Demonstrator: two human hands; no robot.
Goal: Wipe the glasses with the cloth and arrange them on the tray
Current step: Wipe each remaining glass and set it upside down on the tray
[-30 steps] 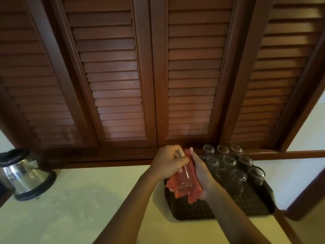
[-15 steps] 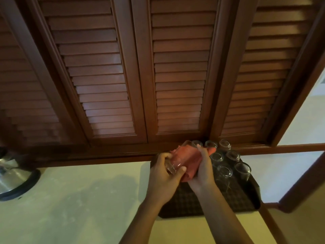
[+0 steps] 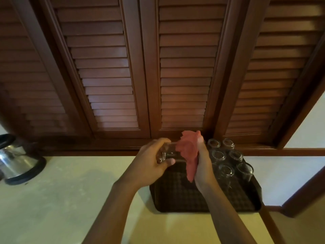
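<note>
My left hand [image 3: 153, 161] grips a clear glass [image 3: 168, 154] lying on its side, held above the left edge of the dark tray [image 3: 177, 196]. A red cloth [image 3: 188, 152] covers the glass's right end, and my right hand [image 3: 203, 162] holds that cloth against it. Part of the cloth hangs down beside my right palm. Several clear glasses [image 3: 226, 170] stand upside down in rows on the right half of the tray, close to my right wrist.
The tray sits on a pale countertop [image 3: 70, 199] near its right edge. A steel kettle [image 3: 15, 159] with a black base stands at the far left. Dark wooden louvred shutters [image 3: 182, 67] close off the back. A wooden frame [image 3: 302, 192] borders the right side.
The glass has turned from tilted to lying sideways, its base now in my left hand. The cloth has shifted to the glass's right end under my right hand.
</note>
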